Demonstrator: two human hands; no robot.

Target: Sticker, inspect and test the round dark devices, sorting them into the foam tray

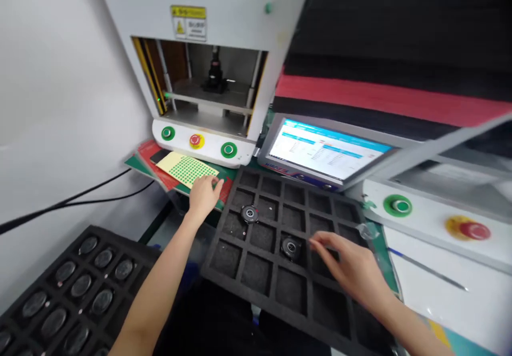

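Resting on the sticker sheet (188, 170) of green dots, the left hand (204, 194) lies with curled fingers gripping nothing. The right hand (352, 270) hovers loosely open and empty over the black foam tray (236, 284), fingertips just beside a round black part (290, 247); another part (249, 214) sits two cells away.

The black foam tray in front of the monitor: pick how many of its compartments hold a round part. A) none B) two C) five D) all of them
B: the foam tray holds just two round parts, one in the upper left area and one near the middle by the fingertips of the right hand; the other visible compartments look empty.
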